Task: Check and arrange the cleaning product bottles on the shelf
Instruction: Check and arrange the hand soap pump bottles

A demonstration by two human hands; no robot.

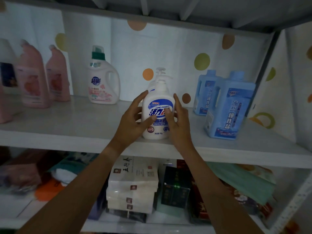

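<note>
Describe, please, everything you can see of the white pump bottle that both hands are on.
The white pump bottle stands upright near the front edge of the white shelf, between a white handled jug and two blue bottles. It looks like glossy plastic, with a white pump head on a short neck and a blue-and-white label bearing large blue characters and the word POWER. The left hand and the right hand hold its sides, thumbs across the label. More pump heads show right behind it.

The shelf carries two pink bottles, one handled white jug, two white pump bottles and two blue bottles.
</note>
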